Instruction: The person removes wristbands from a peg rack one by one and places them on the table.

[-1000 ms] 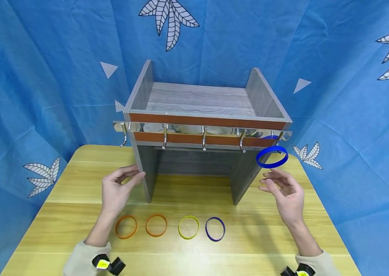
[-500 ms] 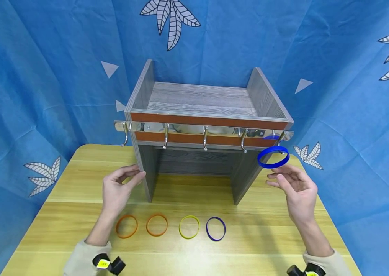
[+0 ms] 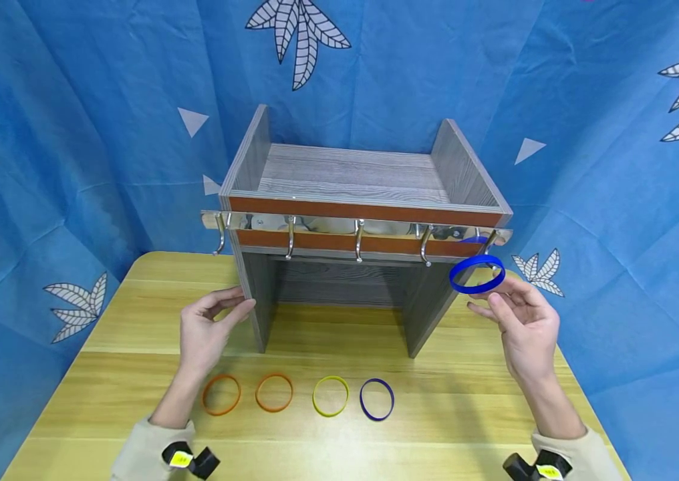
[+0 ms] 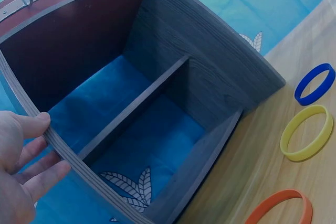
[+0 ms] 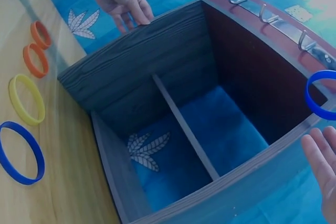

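A blue silicone wristband [image 3: 476, 289] hangs from the rightmost hook [image 3: 487, 244] of a metal rail [image 3: 321, 224] on a grey wooden shelf [image 3: 351, 167]. Just below and right of that band is my right hand [image 3: 528, 327]; in the right wrist view its fingers [image 5: 317, 153] are extended and apart from the band. My left hand [image 3: 204, 327] holds the front edge of the shelf's left side panel, thumb on the edge and fingers along the outer face. In the head view those fingers are partly hidden behind the panel.
On the wooden table [image 3: 315, 454] before the shelf lie two orange wristbands [image 3: 217, 414] [image 3: 273, 410], a yellow wristband [image 3: 329, 415] and a dark blue wristband [image 3: 375, 419]. Several other hooks on the rail carry nothing. A blue patterned cloth [image 3: 105, 100] hangs behind.
My right hand has shifted to the right beside the hanging blue wristband, which stays on its hook. The left hand keeps its place on the side panel.
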The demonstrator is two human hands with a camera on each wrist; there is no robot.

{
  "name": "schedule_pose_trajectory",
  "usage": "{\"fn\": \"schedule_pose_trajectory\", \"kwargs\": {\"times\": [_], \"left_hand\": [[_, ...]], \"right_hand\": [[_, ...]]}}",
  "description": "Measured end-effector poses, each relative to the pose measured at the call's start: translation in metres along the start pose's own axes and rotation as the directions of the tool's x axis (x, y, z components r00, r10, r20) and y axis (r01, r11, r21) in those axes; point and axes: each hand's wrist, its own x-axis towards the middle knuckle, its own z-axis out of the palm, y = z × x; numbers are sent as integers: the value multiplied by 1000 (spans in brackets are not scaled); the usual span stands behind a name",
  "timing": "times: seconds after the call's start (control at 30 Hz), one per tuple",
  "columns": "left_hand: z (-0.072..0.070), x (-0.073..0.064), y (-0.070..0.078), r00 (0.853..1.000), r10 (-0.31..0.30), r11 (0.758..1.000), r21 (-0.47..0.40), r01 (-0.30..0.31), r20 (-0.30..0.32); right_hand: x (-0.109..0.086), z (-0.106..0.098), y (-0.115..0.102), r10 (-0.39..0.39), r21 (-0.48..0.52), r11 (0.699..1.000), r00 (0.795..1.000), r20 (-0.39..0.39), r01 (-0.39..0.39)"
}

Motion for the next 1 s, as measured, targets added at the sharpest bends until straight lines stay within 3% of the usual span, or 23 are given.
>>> {"fn": "schedule_pose_trajectory", "kwargs": {"times": [1.0], "left_hand": [[-2,1,1,1000,-9,1000,15,9,15]], "right_hand": [[6,13,-16,9,73,997,999,-31,-7]]}}
